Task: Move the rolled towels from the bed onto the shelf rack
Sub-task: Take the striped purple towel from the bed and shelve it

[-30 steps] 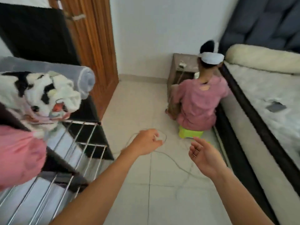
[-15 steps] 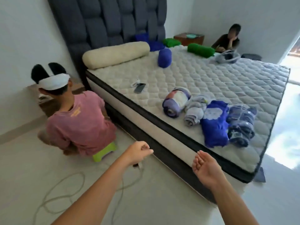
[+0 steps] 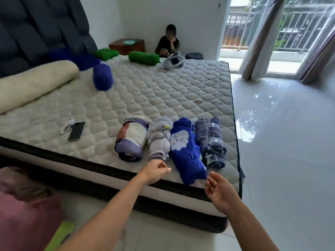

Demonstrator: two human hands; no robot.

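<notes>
Several rolled towels lie side by side near the bed's (image 3: 163,91) front edge: a purple-and-white roll (image 3: 131,139), a pale lilac roll (image 3: 159,140), a bright blue roll (image 3: 186,151) with a white figure, and a dark blue patterned roll (image 3: 210,140). Farther back lie a blue roll (image 3: 102,77) and two green rolls (image 3: 144,58) (image 3: 106,53). My left hand (image 3: 155,171) hovers loosely curled just in front of the lilac roll, holding nothing. My right hand (image 3: 218,192) is open, palm up, at the mattress edge below the bright blue roll. The shelf rack is out of view.
A phone (image 3: 77,131) and a white charger lie on the mattress at left, beside a long cream bolster (image 3: 34,84). One person in pink (image 3: 27,207) sits on the floor at bottom left; another (image 3: 168,42) sits beyond the bed. Glossy tiled floor (image 3: 282,142) spreads to the right.
My view has swung right from the rack, past the seated person, to the bed. Both hands have come closer to the rolled towels at the front edge and still hold nothing.
</notes>
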